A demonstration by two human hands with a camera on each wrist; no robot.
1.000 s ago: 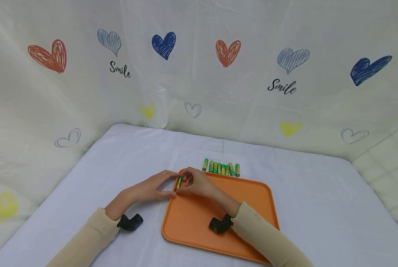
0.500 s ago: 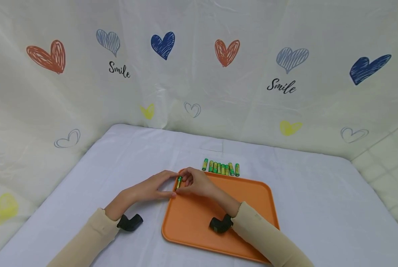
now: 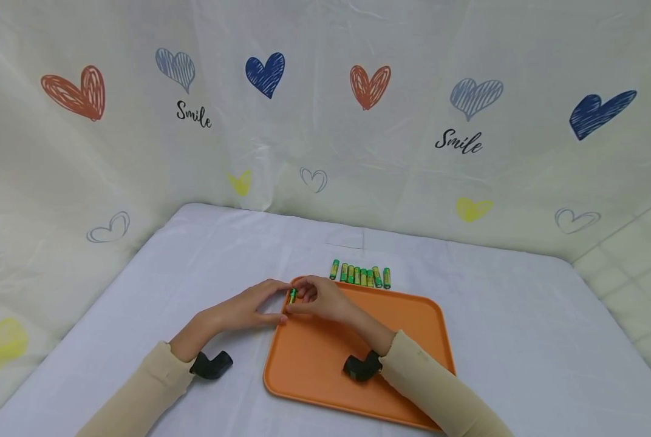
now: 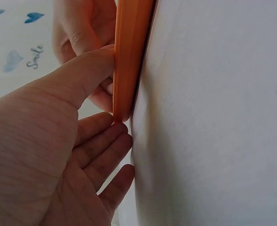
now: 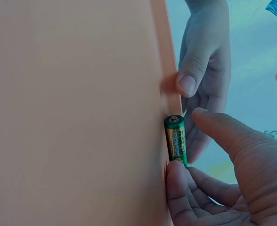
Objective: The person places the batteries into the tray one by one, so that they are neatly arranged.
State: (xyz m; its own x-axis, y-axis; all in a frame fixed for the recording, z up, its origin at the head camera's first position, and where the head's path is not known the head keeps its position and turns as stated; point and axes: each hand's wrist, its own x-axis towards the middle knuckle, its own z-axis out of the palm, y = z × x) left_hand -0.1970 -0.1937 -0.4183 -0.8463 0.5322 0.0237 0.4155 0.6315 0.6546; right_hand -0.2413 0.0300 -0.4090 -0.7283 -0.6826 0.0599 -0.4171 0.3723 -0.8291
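A green and gold battery [image 5: 176, 139] lies along the inside of the left rim of an orange tray [image 3: 325, 364], near the far corner. Over it is my right hand [image 3: 325, 300]; one fingertip touches the battery's far end. In the right wrist view the right thumb [image 5: 218, 127] stands apart from the battery, with a small gap. My left hand [image 3: 243, 309] is at the tray's left edge. Its thumb [image 4: 93, 66] rests against the rim, and its fairly straight fingers [image 4: 105, 150] touch the outside near the corner. From the head, the battery's near end is partly hidden by the right thumb.
Several more batteries [image 3: 357, 275] lie roughly side by side on the white-covered table [image 3: 511, 328], just beyond the tray's far rim. Black curved pieces [image 3: 212, 365] sit at both wrists. A white sheet printed with hearts [image 3: 325, 139] hangs behind the table.
The right thumb has shifted very slightly away along the left rim, covering more of the battery's near end. The left hand, tray and row of batteries stay as they were.
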